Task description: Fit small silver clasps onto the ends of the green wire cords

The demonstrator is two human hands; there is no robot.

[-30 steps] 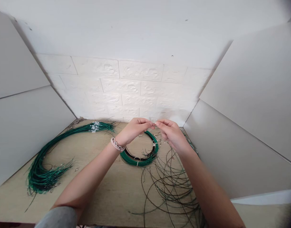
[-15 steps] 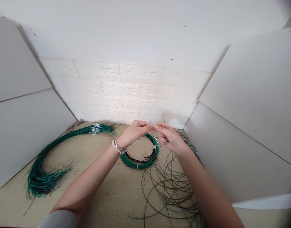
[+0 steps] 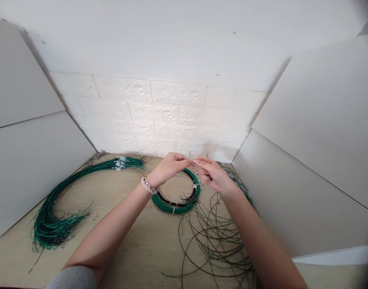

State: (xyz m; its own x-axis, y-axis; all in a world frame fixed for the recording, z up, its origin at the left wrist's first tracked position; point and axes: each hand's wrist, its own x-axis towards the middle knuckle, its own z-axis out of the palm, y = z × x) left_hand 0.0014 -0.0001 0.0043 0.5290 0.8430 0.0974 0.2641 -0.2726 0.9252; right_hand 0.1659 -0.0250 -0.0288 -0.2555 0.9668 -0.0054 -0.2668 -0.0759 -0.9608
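My left hand [image 3: 171, 167] and my right hand [image 3: 212, 173] meet fingertip to fingertip above the far part of the table. Both are closed in a pinch. Whatever sits between the fingers is too small to make out. Below them lies a tied coil of green and dark cord [image 3: 175, 210], partly covered by my left hand. Loose dark cords [image 3: 214, 241] spread in wide loops beneath my right forearm, which hides some of them.
On the left, a long curved bundle of green cords [image 3: 56, 200] with white pieces [image 3: 120, 162] near one end lies on the table [image 3: 142, 249]. More cords [image 3: 239, 182] lie behind my right arm. Grey panels [image 3: 24, 164] [image 3: 304, 192] and a white brick-patterned wall [image 3: 154, 112] enclose the surface.
Both hands stay pinched together in almost the same place, with only a very slight shift of the fingers. The cords have not moved.
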